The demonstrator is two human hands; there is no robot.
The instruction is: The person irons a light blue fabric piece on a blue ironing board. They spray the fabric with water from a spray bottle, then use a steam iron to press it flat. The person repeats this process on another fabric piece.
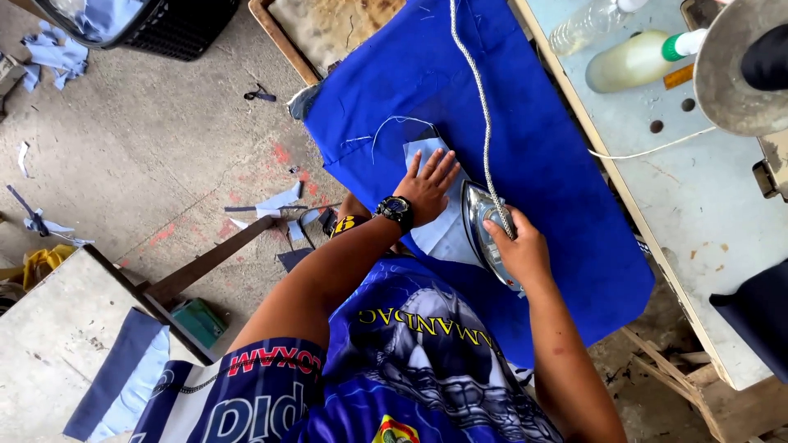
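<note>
My left hand (428,187), with a black watch (396,210) on the wrist, lies flat with fingers spread on a light blue fabric piece (443,235). The piece rests on a board covered in bright blue cloth (550,148). Just right of it, my right hand (519,248) grips the handle of a metal iron (478,215), which sits on the edge of the light blue piece. A white braided cord (476,90) runs from the iron up across the blue cloth and out of the top of the view.
To the right, a white worktable (706,205) holds two plastic bottles (632,61) and a round metal dish (735,78). Fabric scraps (279,201) litter the concrete floor. A black basket (176,25) stands top left. A grey bench (49,336) holds folded blue fabric (123,377).
</note>
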